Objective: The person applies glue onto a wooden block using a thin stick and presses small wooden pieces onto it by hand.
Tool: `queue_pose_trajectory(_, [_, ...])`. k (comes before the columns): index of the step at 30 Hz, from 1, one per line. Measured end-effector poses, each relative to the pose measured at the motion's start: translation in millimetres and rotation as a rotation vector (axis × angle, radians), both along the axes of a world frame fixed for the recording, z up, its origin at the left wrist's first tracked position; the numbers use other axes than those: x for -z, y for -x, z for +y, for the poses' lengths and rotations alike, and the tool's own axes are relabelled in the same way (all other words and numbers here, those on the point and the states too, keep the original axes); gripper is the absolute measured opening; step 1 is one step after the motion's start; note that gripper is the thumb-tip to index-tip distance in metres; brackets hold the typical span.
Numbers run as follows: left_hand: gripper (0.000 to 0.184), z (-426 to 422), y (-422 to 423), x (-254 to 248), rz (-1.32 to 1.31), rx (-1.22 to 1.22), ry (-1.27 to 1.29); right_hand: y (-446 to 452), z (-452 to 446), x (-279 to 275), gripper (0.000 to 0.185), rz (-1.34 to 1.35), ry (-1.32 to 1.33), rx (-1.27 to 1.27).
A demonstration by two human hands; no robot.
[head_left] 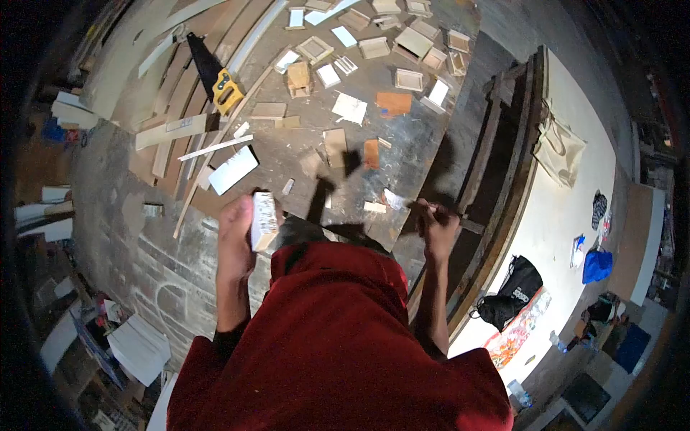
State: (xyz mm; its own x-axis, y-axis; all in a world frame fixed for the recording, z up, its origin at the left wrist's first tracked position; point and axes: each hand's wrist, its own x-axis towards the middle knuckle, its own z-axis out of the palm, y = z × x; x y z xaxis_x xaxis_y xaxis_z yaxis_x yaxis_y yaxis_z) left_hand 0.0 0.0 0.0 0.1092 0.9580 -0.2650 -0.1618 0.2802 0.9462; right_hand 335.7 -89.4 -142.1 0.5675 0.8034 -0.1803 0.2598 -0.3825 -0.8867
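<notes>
In the head view, a pale rectangular block with a dark-streaked face (264, 215) is clamped in the left hand (235, 224) at nine o'clock. At three o'clock, the right hand (437, 223) is curled near a small, blurred white piece (393, 200); whether anything is gripped cannot be told. A yellow-handled, black-bladed handsaw (224, 90) is seen between ten and eleven; small rectangular wooden trays (409, 79) are scattered toward twelve and one.
</notes>
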Motion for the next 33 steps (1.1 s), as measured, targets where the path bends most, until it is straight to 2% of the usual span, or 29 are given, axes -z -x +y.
queue_pose_trajectory(2, [0.043,-1,-10,-2,-0.006,0.028,0.045,19,2,-60,0.018,0.464,-0.084,-0.004])
queue_pose_trajectory(3, [0.042,1,-12,1,-0.032,0.106,0.032,23,-1,-90,0.012,0.52,-0.114,-0.003])
queue_pose_trajectory(5, [0.04,-1,-16,1,-0.063,0.158,0.081,39,-6,-124,0.014,0.584,-0.327,-0.098])
queue_pose_trajectory(6, [0.039,-2,-22,-2,-0.121,0.169,0.079,48,-5,-139,0.015,0.572,-0.43,-0.1])
queue_pose_trajectory(7, [0.05,-2,-25,-5,-0.08,0.209,0.115,53,-5,-152,0.015,0.556,-0.531,-0.101])
queue_pose_trajectory(8, [0.05,-5,-30,-13,-0.059,0.214,0.14,53,-6,-161,0.015,0.442,-0.554,-0.173])
queue_pose_trajectory(9, [0.051,-6,-34,-19,-0.044,0.217,0.159,55,-10,-158,0.028,0.338,-0.598,-0.222])
queue_pose_trajectory(10, [0.052,-8,-32,-13,-0.028,0.264,0.124,53,-6,-155,0.029,0.254,-0.69,-0.294])
queue_pose_trajectory(12, [0.043,-12,-35,-24,-0.113,0.302,0.16,50,4,-157,0.03,0.079,-0.798,-0.408])
queue_pose_trajectory(15, [0.035,-19,-43,-38,-0.154,0.265,0.2,64,16,-165,0.031,0.055,-0.902,-0.391])
queue_pose_trajectory(17, [0.032,-24,-41,-36,-0.255,0.307,0.167,67,13,-171,0.031,0.12,-0.844,-0.372])
queue_pose_trajectory(19, [0.032,-25,-37,-32,-0.35,0.352,0.16,67,14,-176,0.016,0.121,-0.839,-0.444])
queue_pose_trajectory(22, [0.034,-31,-37,-33,-0.426,0.38,0.216,63,14,-182,0.015,0.03,-0.865,-0.493])
queue_pose_trajectory(24, [0.037,-37,-38,-30,-0.478,0.306,0.31,62,8,-181,0.015,-0.011,-0.87,-0.514])
queue_pose_trajectory(26, [0.038,-38,-37,-27,-0.475,0.313,0.316,65,2,-175,0.033,-0.002,-0.905,-0.415])
queue_pose_trajectory(33, [0.04,-44,-34,-24,-0.554,0.424,0.255,69,-10,-190,0.032,-0.06,-0.837,-0.395])
